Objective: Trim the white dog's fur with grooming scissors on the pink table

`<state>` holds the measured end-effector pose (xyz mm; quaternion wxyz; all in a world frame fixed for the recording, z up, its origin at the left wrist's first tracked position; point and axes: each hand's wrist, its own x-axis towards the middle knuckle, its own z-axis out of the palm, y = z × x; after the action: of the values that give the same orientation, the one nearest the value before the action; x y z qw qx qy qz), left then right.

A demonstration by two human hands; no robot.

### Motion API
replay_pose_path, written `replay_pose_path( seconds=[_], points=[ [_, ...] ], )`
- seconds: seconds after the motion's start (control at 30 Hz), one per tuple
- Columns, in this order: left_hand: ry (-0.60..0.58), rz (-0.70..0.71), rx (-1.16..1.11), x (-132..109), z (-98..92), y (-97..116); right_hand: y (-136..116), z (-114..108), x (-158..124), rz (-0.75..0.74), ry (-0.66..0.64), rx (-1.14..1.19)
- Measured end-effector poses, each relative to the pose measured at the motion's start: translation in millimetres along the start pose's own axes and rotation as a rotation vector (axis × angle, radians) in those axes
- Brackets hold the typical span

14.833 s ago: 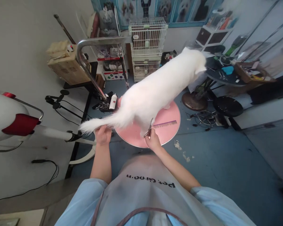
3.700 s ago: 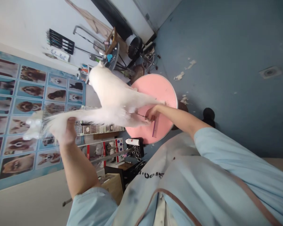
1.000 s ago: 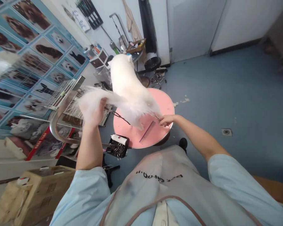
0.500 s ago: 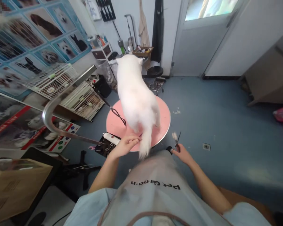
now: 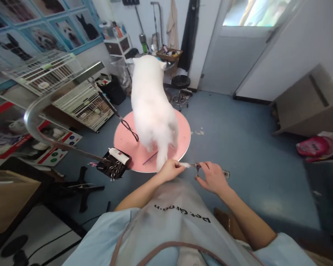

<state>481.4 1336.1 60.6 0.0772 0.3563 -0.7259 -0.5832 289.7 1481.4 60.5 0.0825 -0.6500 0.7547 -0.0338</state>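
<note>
A white dog [image 5: 152, 99] stands on a round pink grooming table [image 5: 184, 138], its rear toward me. My left hand [image 5: 170, 170] is closed round the end of its tail [image 5: 162, 149], and a white tuft sticks out past the fingers to the right. My right hand [image 5: 213, 178] holds scissors [image 5: 197, 168], fingers in the rings, with the blades pointing left at that tuft. I cannot tell whether the blades are apart. On the tabletop left of the tail lies a thin purple stick-like tool [image 5: 150, 158].
A black tray [image 5: 105, 170] at the table's left edge carries white clippers [image 5: 118, 155] and several scissors. A metal grooming arm [image 5: 36, 114] with a dark loop [image 5: 130, 130] rises on the left. Cages [image 5: 83, 107], a black stool [image 5: 181, 82] and a pink bag [image 5: 315, 146] stand around.
My left hand has moved right and taken hold of the tail end, uncovering the purple tool. My right hand has come up, swinging the scissors from pointing away to pointing left.
</note>
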Motion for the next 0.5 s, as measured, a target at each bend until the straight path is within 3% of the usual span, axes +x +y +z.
replay_pose_path(
  seconds=[0.17,0.37,0.43,0.5],
  points=[
    [-0.054,-0.096,0.060,14,27.5,-16,18,13,-6,-0.081,-0.109,-0.043],
    [0.174,-0.101,0.134,41,69.7,-53,34,33,-9,-0.124,-0.249,-0.066],
    [0.206,-0.063,0.182,42,71.1,-71,50,49,-10,-0.062,-0.304,-0.074],
    [0.224,-0.052,0.219,36,59.2,-92,71,73,-14,0.056,-0.361,-0.054]
  ],
)
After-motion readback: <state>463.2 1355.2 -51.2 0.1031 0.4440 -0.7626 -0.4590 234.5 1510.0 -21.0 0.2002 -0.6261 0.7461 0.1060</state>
